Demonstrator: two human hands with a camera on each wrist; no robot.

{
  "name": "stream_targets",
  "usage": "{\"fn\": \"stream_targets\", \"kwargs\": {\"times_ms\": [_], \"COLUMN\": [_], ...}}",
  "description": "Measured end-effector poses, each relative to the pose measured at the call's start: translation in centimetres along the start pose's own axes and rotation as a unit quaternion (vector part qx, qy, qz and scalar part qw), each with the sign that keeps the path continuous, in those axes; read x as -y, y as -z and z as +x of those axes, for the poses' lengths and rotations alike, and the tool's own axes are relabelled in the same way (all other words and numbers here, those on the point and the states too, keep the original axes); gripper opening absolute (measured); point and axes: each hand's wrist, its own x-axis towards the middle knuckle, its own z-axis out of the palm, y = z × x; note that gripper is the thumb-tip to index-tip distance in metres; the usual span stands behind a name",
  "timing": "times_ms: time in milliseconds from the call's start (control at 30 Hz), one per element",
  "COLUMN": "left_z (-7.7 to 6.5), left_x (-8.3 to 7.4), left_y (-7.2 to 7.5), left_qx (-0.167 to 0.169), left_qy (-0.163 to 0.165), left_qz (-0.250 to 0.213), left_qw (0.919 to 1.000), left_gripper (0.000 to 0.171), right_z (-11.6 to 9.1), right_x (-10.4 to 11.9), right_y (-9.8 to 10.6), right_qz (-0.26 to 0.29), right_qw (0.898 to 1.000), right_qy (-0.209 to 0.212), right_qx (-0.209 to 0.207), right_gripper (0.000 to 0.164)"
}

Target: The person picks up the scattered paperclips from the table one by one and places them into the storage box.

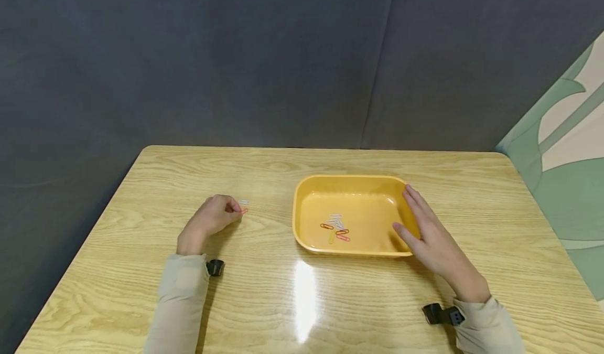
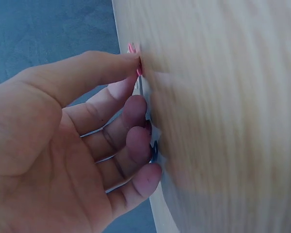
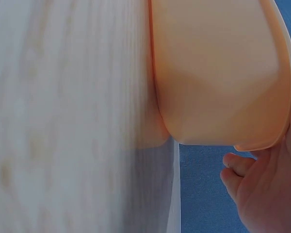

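Thumb and index finger of my left hand (image 1: 211, 220) pinch a pink paper clip (image 1: 244, 211) low at the tabletop, left of the tray. The left wrist view shows the pink clip (image 2: 139, 72) at the fingertips, the other fingers loosely bent. Just beyond lies a whitish paper clip (image 1: 243, 202). My right hand (image 1: 436, 246) rests at the right rim of a yellow tray (image 1: 351, 177), its fingers fairly straight and its thumb reaching over the inside. Inside the tray lie several paper clips: white ones (image 1: 336, 218), red ones (image 1: 326, 226), a pink one (image 1: 343, 238) and a yellow one (image 1: 332, 237).
The wooden table (image 1: 255, 291) ends at a dark panel (image 1: 283, 60) along the back. A green and beige patterned surface (image 1: 575, 186) stands off to the right. Black straps (image 1: 215, 268) sit on both wrists.
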Motion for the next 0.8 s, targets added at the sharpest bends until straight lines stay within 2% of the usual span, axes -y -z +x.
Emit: {"fn": "stream_targets", "kwargs": {"times_ms": [233, 533, 800], "left_z": [0.02, -0.04, -0.32], "left_x": [-0.09, -0.27, -0.58], "left_y": [-0.16, -0.32, -0.43], "left_qx": [-0.001, -0.004, -0.039], "left_qy": [0.003, -0.018, -0.063], "left_qz": [-0.002, 0.022, 0.028], "left_qw": [1.0, 0.9996, 0.9968], "left_gripper": [0.011, 0.008, 0.01], "right_z": [0.01, 0.01, -0.03], "right_x": [0.04, -0.01, -0.02], "right_y": [0.01, -0.11, -0.09], "right_qz": [0.002, 0.001, -0.003], "right_qw": [1.0, 1.0, 1.0], "right_qy": [0.0, -0.001, 0.0], "right_qx": [0.001, 0.001, -0.001], "right_gripper": [0.076, 0.076, 0.075]}}
